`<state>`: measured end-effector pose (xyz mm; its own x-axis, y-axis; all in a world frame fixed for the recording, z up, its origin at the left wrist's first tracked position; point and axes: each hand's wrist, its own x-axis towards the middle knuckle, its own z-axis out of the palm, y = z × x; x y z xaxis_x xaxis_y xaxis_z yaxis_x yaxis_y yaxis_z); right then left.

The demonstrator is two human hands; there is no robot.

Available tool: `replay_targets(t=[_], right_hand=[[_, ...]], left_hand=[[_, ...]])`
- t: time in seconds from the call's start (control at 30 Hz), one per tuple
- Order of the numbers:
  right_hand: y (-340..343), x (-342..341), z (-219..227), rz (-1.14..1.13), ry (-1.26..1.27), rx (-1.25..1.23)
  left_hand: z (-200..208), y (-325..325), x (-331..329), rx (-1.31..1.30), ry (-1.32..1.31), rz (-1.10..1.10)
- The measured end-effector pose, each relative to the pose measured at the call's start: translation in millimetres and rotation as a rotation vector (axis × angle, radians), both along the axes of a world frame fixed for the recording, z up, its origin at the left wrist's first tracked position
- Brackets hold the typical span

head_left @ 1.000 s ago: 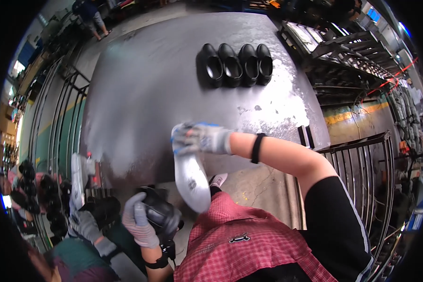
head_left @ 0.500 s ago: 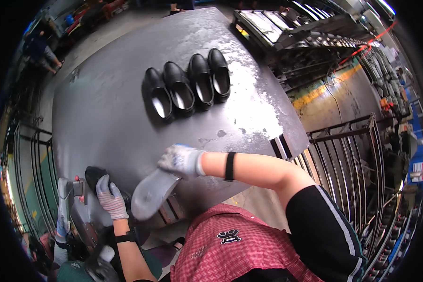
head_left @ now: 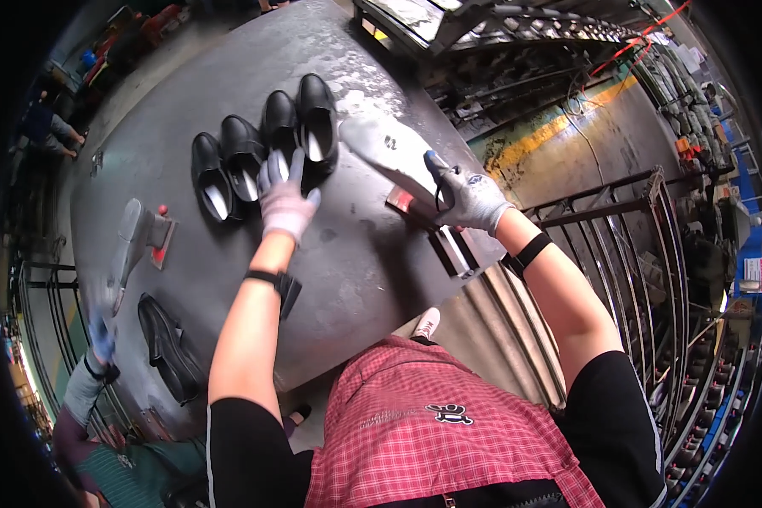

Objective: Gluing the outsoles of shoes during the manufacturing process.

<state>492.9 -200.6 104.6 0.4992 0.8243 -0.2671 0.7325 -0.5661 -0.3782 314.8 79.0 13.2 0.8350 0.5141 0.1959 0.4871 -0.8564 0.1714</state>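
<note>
My right hand (head_left: pixel 472 200), in a grey-white glove, is closed around the heel end of a grey shoe last (head_left: pixel 387 147), which points away to the left near the table's right edge. Something dark and thin shows at those fingers. My left hand (head_left: pixel 286 201), gloved, reaches over the row of black slip-on shoes (head_left: pixel 244 161). Its fingers are apart and lie at the opening of the third shoe (head_left: pixel 281 120); whether they press on it I cannot tell. Another black shoe (head_left: pixel 169 349) lies apart at the table's near left.
A second grey last (head_left: pixel 132 229) stands by a red-knobbed stand (head_left: pixel 162 237) at the table's left. A co-worker's gloved hand (head_left: pixel 102 339) is close to it. Metal racks (head_left: pixel 626 254) flank the right side. A metal fixture (head_left: pixel 453 254) sits at the table's right edge.
My left hand has left the black shoe at near left and moved to the shoe row. My right hand has carried the last away from the near edge, to the right. The view has shifted.
</note>
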Motion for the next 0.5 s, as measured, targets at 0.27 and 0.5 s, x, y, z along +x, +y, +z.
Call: replay_targets(t=[0.27, 0.5], right_hand=[[-103.6, -25.0, -31.2, -0.263, 0.009, -0.036], [-201.1, -103.6, -106.9, -0.652, 0.302, 0.436]], left_hand=[[-32.1, -2.4, 75.2, -0.234, 0.380, 0.339], [-44.2, -138.7, -42.2, -0.201, 0.207, 0.246]])
